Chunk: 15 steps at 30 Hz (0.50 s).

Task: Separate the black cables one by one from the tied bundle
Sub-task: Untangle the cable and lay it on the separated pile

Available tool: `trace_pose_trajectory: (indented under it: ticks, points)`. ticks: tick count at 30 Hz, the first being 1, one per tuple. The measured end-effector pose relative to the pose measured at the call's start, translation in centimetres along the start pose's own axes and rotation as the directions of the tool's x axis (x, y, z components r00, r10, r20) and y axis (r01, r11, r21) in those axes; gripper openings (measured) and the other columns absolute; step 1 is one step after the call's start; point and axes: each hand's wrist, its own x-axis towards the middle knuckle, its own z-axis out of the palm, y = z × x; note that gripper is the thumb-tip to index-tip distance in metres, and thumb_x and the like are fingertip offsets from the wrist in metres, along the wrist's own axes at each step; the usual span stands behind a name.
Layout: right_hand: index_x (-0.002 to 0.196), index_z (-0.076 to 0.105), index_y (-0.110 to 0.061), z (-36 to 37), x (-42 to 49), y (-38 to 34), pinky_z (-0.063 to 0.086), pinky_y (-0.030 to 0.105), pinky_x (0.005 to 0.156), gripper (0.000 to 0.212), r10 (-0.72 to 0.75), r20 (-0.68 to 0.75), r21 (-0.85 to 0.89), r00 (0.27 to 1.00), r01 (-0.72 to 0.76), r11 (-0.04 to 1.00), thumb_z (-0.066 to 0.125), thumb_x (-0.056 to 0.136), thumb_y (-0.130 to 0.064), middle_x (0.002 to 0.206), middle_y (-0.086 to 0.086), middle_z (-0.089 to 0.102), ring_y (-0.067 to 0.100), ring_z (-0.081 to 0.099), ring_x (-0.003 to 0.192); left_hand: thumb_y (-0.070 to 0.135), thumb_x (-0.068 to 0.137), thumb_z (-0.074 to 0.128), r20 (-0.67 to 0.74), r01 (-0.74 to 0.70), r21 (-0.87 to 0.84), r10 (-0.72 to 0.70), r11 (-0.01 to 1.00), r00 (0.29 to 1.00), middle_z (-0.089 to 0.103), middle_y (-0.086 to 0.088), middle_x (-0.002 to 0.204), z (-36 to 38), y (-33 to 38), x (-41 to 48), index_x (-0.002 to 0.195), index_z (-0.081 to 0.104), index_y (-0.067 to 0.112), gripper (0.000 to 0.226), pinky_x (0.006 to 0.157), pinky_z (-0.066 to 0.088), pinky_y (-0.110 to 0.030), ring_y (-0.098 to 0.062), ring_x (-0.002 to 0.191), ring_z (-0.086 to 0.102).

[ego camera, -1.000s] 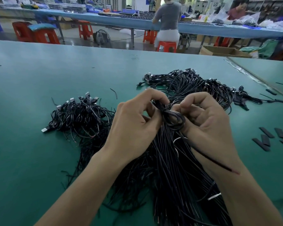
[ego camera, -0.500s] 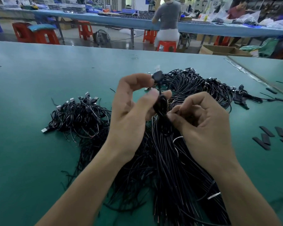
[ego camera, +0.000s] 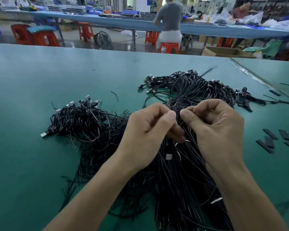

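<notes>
Black cables of the tied bundle (ego camera: 177,184) run under and between both hands, where the left hand (ego camera: 148,132) and right hand (ego camera: 220,130), fingers curled, pinch strands thumb-to-thumb, probably to work one loose for the freed pile (ego camera: 78,119) lying left of them.

Smooth matt green counter (ego camera: 40,164), black cables (ego camera: 173,189) in faintly glossy plastic sheathing, bright metal plug shells (ego camera: 43,134) at their ends, flat matt black strips (ego camera: 270,134), shiny red plastic stools (ego camera: 168,47), dull brown cardboard box (ego camera: 223,51)
</notes>
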Motion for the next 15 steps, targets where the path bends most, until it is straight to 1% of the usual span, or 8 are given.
trace_pose_trajectory:
  ticks: [2,4,5,7,9,11,13,15]
  points:
    - [0.075,0.062,-0.020,0.21,-0.17,-0.38,0.055,0.019,0.064,0.029,0.038,0.039,0.110,0.999,-0.042,0.993,0.078,0.078,0.004,0.073,-0.001,0.073,0.010,0.069,0.066,0.018,0.097,0.050,0.022,0.009,0.121,-0.012,0.993,1.000,0.076,-0.005,0.080,0.09,-0.33,-0.02,0.081,0.068,0.015,0.024,0.076,0.059,-0.038,-0.024,0.076,0.074]
    - [0.074,0.063,-0.017,0.32,-0.23,-0.60,0.057,0.022,0.063,0.028,0.068,0.076,0.197,0.995,-0.082,0.977,0.076,0.078,0.008,0.071,0.002,0.073,0.014,0.070,0.064,0.022,0.097,0.048,0.014,0.024,0.160,-0.026,0.987,1.000,0.076,0.001,0.085,0.01,-0.50,0.05,0.084,0.072,0.019,0.027,0.084,0.057,-0.036,-0.018,0.086,0.072]
    - [0.074,0.062,-0.016,0.30,-0.21,-0.67,0.058,0.024,0.064,0.028,0.075,0.088,0.215,0.993,-0.092,0.972,0.075,0.078,0.009,0.071,0.003,0.072,0.017,0.071,0.064,0.026,0.097,0.046,0.008,0.033,0.168,-0.035,0.985,0.999,0.075,0.002,0.087,-0.05,-0.55,0.10,0.086,0.074,0.020,0.030,0.085,0.056,-0.034,-0.016,0.088,0.071]
    - [0.076,0.061,-0.016,0.12,-0.08,-0.65,0.059,0.028,0.071,0.029,0.074,0.101,0.205,0.992,-0.093,0.974,0.074,0.078,0.009,0.073,0.003,0.072,0.020,0.072,0.069,0.037,0.095,0.040,-0.001,0.069,0.188,-0.070,0.980,0.998,0.075,-0.001,0.090,-0.10,-0.61,0.17,0.090,0.076,0.021,0.039,0.088,0.055,-0.042,-0.019,0.093,0.069]
    - [0.076,0.061,-0.018,-0.03,0.05,-0.51,0.058,0.028,0.076,0.030,0.064,0.103,0.171,0.993,-0.082,0.982,0.075,0.078,0.008,0.074,0.001,0.072,0.018,0.071,0.073,0.043,0.093,0.036,-0.005,0.106,0.190,-0.107,0.976,0.994,0.075,-0.002,0.093,-0.12,-0.72,0.20,0.092,0.077,0.020,0.047,0.091,0.053,-0.050,-0.020,0.098,0.069]
    - [0.078,0.061,-0.018,-0.10,0.10,-0.40,0.057,0.025,0.074,0.029,0.043,0.104,0.170,0.994,-0.061,0.984,0.075,0.078,0.008,0.075,-0.001,0.072,0.015,0.069,0.073,0.050,0.090,0.036,-0.019,0.153,0.188,-0.152,0.970,0.988,0.076,-0.002,0.097,-0.14,-0.75,0.29,0.097,0.078,0.023,0.051,0.095,0.052,-0.052,-0.022,0.102,0.069]
    - [0.081,0.061,-0.016,-0.10,0.11,-0.49,0.055,0.022,0.072,0.028,0.012,0.130,0.164,0.991,-0.034,0.986,0.076,0.077,0.007,0.075,-0.003,0.072,0.012,0.068,0.073,0.057,0.087,0.038,-0.041,0.203,0.132,-0.199,0.970,0.979,0.077,0.001,0.098,-0.29,-0.68,0.41,0.097,0.079,0.028,0.050,0.098,0.051,-0.052,-0.020,0.103,0.070]
    - [0.082,0.060,-0.015,-0.08,0.10,-0.56,0.056,0.020,0.070,0.028,0.021,0.163,0.192,0.986,-0.052,0.980,0.075,0.077,0.009,0.074,-0.003,0.072,0.011,0.068,0.073,0.060,0.087,0.041,-0.031,0.247,0.045,-0.246,0.968,0.969,0.078,0.000,0.098,-0.46,-0.46,0.62,0.092,0.080,0.032,0.049,0.100,0.051,-0.049,-0.020,0.102,0.071]
